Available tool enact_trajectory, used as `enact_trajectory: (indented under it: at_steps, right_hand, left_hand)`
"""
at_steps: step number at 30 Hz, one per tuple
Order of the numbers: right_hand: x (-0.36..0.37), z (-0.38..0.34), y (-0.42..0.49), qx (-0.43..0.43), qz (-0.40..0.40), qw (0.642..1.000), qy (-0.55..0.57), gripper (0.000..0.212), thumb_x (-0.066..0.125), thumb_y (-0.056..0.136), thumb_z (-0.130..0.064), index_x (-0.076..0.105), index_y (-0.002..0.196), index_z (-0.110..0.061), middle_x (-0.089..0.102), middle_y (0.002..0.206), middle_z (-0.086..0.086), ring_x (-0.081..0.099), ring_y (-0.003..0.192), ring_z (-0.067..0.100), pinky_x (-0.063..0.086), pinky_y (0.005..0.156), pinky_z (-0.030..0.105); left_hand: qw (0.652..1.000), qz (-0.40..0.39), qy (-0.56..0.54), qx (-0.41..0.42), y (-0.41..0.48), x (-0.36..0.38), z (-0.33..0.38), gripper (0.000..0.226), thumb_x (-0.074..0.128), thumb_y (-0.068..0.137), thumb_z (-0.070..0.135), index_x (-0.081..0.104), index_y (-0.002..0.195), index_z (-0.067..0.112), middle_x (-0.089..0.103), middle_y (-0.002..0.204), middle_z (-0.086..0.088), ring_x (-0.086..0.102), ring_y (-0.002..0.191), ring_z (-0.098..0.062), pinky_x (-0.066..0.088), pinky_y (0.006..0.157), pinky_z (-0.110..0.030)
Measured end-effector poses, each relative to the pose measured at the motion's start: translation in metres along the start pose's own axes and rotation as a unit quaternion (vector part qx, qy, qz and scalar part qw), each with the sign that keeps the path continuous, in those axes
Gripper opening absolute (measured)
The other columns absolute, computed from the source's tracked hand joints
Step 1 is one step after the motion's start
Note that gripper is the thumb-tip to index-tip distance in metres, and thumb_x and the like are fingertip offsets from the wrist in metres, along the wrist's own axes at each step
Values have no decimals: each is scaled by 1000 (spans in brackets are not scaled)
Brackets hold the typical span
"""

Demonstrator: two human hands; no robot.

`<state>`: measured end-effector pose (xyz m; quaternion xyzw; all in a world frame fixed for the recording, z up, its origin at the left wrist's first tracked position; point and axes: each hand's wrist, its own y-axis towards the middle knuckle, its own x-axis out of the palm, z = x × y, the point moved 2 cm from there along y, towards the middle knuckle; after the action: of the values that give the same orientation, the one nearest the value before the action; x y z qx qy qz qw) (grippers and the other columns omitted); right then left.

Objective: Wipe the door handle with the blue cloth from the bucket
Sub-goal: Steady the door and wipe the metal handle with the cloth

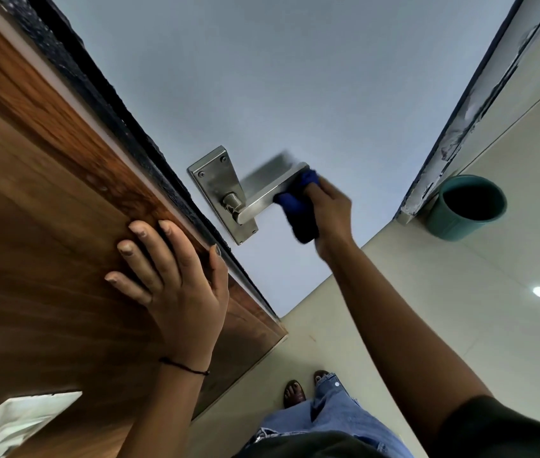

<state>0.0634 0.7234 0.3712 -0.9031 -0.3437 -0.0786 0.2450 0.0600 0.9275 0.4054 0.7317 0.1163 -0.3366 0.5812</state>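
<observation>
— While the right hand [328, 209] is wrapped round the blue cloth [296, 209], where does the cloth sit?

— Bunched in that fist, pressed against the outer end of the door handle [262, 196]. Part of the lever shows bare on the hinge side of the grip, running back to its round hub and the steel plate [219, 190] screwed to the pale door [262, 77].

— Anything in the way of it?

— Nothing between the cloth and the metal; they touch. The lever's far tip looks smeared, so I cannot tell its edge clearly.

— And the other hand?

— The left hand [176, 282] lies flat and spread on the brown wooden panel [30, 226], well to the side of the grip, holding nothing. Its thumb reaches the dark edge strip [129, 127] between the wood and the door.

— Where is the bucket?

— The teal bucket [463, 206] stands on the tiled floor [460, 309], beyond the gripping hand on its outer side, just beside the scuffed door frame [467, 104]. Below the forearm I see blue jeans [338, 414] and feet [295, 393] on the tiles.
</observation>
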Motion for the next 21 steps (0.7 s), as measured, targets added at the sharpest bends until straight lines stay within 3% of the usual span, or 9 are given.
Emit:
enact_trajectory:
  at_steps: [5, 9, 11, 13, 14, 15, 17, 21]
  right_hand:
    - [26, 33, -26, 3, -36, 999, -2, 14, 54, 80, 1, 65, 87, -1, 55, 78, 11, 47, 68, 19, 38, 61, 29]
    - [38, 42, -39, -25, -25, 999, 16, 28, 52, 85, 7, 67, 100, -10, 63, 86, 15, 58, 51, 1, 48, 47, 13]
    - [42, 47, -43, -35, -21, 999, 19, 30, 53, 87, 5, 66, 100, -19, 66, 95, 14, 61, 55, -1, 47, 45, 11]
    - [47, 54, -44, -59, -4, 998, 4, 37, 56, 87, -1, 64, 87, -37, 65, 109, 12, 64, 72, 4, 54, 54, 15]
    - [50, 59, -43, -76, 11, 997, -13, 41, 58, 86, -4, 63, 80, -44, 63, 109, 6, 64, 81, 7, 59, 66, 23]
    - [53, 63, -42, -86, 25, 996, -30, 41, 59, 85, -8, 63, 75, -48, 61, 104, -2, 63, 87, 11, 60, 78, 35]
    - [58, 70, -39, -90, 44, 994, -49, 34, 60, 83, -16, 63, 77, -49, 52, 93, -11, 63, 90, 16, 56, 86, 48]
    - [57, 81, -34, -101, 59, 990, -82, 33, 59, 84, -12, 66, 100, -41, 49, 92, -7, 57, 80, 5, 53, 88, 35]
  left_hand:
    - [1000, 8, -2, 9, 0, 1, 0, 88, 55, 92, 31, -9, 149, 8, 9, 144, -27, -26, 144, -21, -19, 115, -42]
    - [1000, 20, -1, 10, -1, 2, -2, 86, 54, 93, 30, -6, 150, 8, 12, 144, -26, -24, 144, -22, -17, 115, -42]
    - [1000, 24, 0, 11, -1, 3, -2, 86, 54, 93, 30, -6, 150, 8, 14, 144, -26, -23, 145, -23, -17, 116, -43]
    - [1000, 28, 1, 12, -1, 3, -2, 85, 54, 93, 31, -5, 150, 8, 15, 144, -26, -23, 145, -23, -17, 116, -43]
    - [1000, 29, 1, 12, -1, 3, -2, 85, 54, 93, 31, -5, 150, 8, 16, 144, -26, -23, 145, -23, -17, 116, -43]
    - [999, 29, 3, 11, -1, 3, -2, 85, 54, 93, 31, -4, 150, 8, 17, 144, -26, -22, 145, -23, -17, 116, -42]
    - [999, 29, 8, 10, -1, 3, -2, 85, 55, 92, 31, -3, 150, 7, 18, 144, -25, -22, 145, -23, -16, 116, -42]
    - [999, 32, 18, 8, -2, 2, -2, 85, 55, 92, 31, -3, 150, 8, 17, 145, -24, -21, 145, -23, -16, 116, -43]
